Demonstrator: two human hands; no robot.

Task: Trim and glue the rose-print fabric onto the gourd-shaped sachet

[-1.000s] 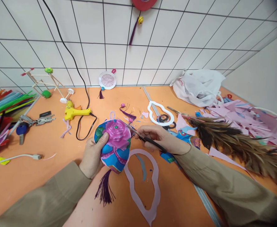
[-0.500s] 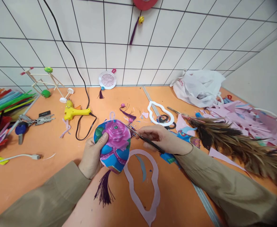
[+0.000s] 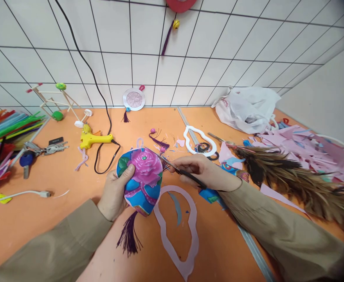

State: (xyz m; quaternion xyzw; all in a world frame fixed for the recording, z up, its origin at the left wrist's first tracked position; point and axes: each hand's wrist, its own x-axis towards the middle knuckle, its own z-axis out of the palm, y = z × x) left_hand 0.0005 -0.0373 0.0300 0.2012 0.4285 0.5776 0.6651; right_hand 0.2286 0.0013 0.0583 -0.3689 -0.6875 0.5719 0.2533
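Observation:
My left hand (image 3: 116, 192) grips the lower left side of a flower-printed sachet (image 3: 146, 168), thumb on its front. The sachet is blue with a pink rose, has a small loop (image 3: 140, 143) on top, and a dark purple tassel (image 3: 130, 237) hanging below. My right hand (image 3: 199, 169) is closed round a pair of scissors (image 3: 186, 173) with black handles, whose blades point left at the sachet's upper right edge. Whether the blades touch the fabric I cannot tell. Beneath my hands lies a pale pink cut-out frame (image 3: 193, 213) with a grey-blue scrap (image 3: 176, 209) inside its outline.
Left stand a yellow glue gun (image 3: 95, 140) with its black cord, keys (image 3: 51, 148) and coloured pipe cleaners (image 3: 7, 127). Behind lies a white cut-out frame (image 3: 186, 137). At right are a feather duster (image 3: 295, 176), pink scraps (image 3: 301, 147) and a white plastic bag (image 3: 245, 109).
The scissors and my right hand have shifted very slightly to the right. My left hand and the sachet stay almost in place.

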